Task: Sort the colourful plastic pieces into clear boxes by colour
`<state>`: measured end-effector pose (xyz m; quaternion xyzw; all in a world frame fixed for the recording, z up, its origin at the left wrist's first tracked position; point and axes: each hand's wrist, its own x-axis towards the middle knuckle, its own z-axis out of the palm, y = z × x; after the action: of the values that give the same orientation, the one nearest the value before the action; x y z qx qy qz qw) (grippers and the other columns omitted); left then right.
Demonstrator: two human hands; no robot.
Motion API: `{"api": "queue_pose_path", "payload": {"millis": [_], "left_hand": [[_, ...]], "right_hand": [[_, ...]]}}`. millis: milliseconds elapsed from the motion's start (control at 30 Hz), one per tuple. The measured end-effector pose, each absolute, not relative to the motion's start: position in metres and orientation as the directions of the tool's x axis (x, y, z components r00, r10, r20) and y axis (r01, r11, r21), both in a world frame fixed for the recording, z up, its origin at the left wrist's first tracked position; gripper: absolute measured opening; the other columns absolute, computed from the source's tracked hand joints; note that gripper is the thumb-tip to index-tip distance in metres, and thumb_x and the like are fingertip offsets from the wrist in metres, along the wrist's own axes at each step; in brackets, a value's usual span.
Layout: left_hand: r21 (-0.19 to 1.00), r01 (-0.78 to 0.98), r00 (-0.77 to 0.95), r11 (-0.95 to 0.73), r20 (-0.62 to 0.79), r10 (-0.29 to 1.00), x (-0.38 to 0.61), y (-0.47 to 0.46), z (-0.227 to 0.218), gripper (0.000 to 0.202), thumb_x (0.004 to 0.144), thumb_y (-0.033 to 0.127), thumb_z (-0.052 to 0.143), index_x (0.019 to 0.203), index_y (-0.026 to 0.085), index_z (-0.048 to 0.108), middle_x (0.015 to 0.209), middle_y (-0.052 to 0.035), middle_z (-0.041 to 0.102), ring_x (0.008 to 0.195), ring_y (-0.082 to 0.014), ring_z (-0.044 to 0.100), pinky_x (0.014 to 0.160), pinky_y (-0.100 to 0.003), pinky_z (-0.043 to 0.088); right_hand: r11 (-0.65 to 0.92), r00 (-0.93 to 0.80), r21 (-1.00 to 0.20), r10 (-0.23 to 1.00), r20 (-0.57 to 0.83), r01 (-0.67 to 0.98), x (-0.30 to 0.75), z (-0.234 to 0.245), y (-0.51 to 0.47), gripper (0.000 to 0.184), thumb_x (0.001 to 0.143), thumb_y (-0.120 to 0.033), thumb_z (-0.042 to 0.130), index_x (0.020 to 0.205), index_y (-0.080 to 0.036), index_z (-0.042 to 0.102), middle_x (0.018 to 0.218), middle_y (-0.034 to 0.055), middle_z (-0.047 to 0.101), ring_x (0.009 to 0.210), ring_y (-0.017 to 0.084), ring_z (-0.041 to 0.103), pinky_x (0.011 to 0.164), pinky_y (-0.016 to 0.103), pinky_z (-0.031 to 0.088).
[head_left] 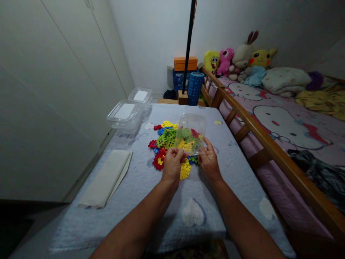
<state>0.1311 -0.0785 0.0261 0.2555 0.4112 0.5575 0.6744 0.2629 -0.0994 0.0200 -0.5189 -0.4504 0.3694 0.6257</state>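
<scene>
Both of my hands hold a clear plastic container (pixel 192 132) by its near edge, tilted above a pile of coloured interlocking plastic pieces (pixel 165 140) on a pale blue cloth. My left hand (pixel 172 164) grips the near left corner with fingers curled. On the near right corner my right hand (pixel 208 160) pinches the rim, thumb on top. Some coloured pieces show through the container. A yellow piece (pixel 184 169) lies between my wrists.
A cloth-covered table (pixel 151 212) holds two lidded clear boxes (pixel 126 114) at the far left and a folded white cloth (pixel 106 178) at the near left. A wooden bed rail (pixel 269 144) runs along the right, with plush toys (pixel 242 55) beyond. A black pole (pixel 188 46) stands behind the table.
</scene>
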Motion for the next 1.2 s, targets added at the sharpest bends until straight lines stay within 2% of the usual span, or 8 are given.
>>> {"api": "queue_pose_path", "payload": {"millis": [333, 667, 867, 967, 1067, 1200], "left_hand": [[0.794, -0.555, 0.044, 0.248, -0.269, 0.962, 0.135, -0.078, 0.026, 0.054, 0.062, 0.047, 0.09, 0.082, 0.021, 0.048, 0.07, 0.0033, 0.068, 0.064, -0.0111, 0.068, 0.064, -0.02, 0.049], [0.797, -0.546, 0.038, 0.26, -0.286, 0.957, 0.136, -0.077, 0.028, 0.053, 0.062, 0.047, 0.09, 0.083, 0.02, 0.05, 0.071, 0.0031, 0.068, 0.066, -0.0107, 0.068, 0.064, -0.02, 0.05], [0.762, -0.58, 0.066, 0.289, -0.31, 0.949, 0.143, -0.078, 0.036, 0.056, 0.059, 0.046, 0.093, 0.087, 0.02, 0.052, 0.074, 0.0029, 0.068, 0.069, -0.0112, 0.069, 0.068, -0.021, 0.052], [0.747, -0.591, 0.098, 0.304, -0.308, 0.946, 0.152, -0.082, 0.036, 0.057, 0.058, 0.044, 0.094, 0.087, 0.02, 0.051, 0.075, 0.0034, 0.067, 0.07, -0.0115, 0.069, 0.068, -0.022, 0.052], [0.757, -0.589, 0.086, 0.284, -0.29, 0.953, 0.16, -0.084, 0.034, 0.054, 0.06, 0.045, 0.092, 0.084, 0.02, 0.05, 0.075, 0.0029, 0.067, 0.069, -0.0116, 0.068, 0.068, -0.023, 0.051], [0.77, -0.578, 0.09, 0.27, -0.268, 0.959, 0.163, -0.083, 0.029, 0.052, 0.062, 0.045, 0.091, 0.086, 0.02, 0.051, 0.075, 0.0027, 0.067, 0.067, -0.0117, 0.067, 0.069, -0.024, 0.051]], "right_hand": [[0.179, 0.351, -0.983, 0.918, 0.183, 0.044, 0.264, 0.021, -0.099, 0.065, 0.096, -0.045, 0.058, 0.153, -0.018, 0.043, 0.067, -0.0068, 0.045, 0.054, 0.011, 0.039, 0.052, 0.025, 0.037], [0.185, 0.392, -0.977, 0.896, 0.211, 0.103, 0.263, 0.018, -0.1, 0.063, 0.097, -0.047, 0.057, 0.152, -0.02, 0.046, 0.066, -0.0064, 0.044, 0.055, 0.012, 0.04, 0.052, 0.024, 0.037], [0.18, 0.436, -0.984, 0.885, 0.165, 0.008, 0.259, 0.016, -0.098, 0.069, 0.096, -0.049, 0.059, 0.156, -0.021, 0.038, 0.066, -0.0075, 0.045, 0.053, 0.011, 0.041, 0.049, 0.022, 0.034], [0.186, 0.441, -0.982, 0.885, 0.152, -0.036, 0.256, 0.02, -0.098, 0.068, 0.094, -0.046, 0.06, 0.154, -0.02, 0.039, 0.065, -0.0077, 0.045, 0.053, 0.011, 0.041, 0.049, 0.022, 0.035], [0.178, 0.422, -0.983, 0.895, 0.142, -0.047, 0.255, 0.022, -0.099, 0.068, 0.093, -0.047, 0.06, 0.152, -0.019, 0.041, 0.065, -0.0076, 0.046, 0.053, 0.011, 0.041, 0.05, 0.023, 0.036], [0.154, 0.402, -0.987, 0.907, 0.125, -0.041, 0.257, 0.022, -0.101, 0.074, 0.093, -0.05, 0.06, 0.156, -0.019, 0.035, 0.061, -0.0088, 0.046, 0.05, 0.011, 0.04, 0.05, 0.024, 0.036]]}}
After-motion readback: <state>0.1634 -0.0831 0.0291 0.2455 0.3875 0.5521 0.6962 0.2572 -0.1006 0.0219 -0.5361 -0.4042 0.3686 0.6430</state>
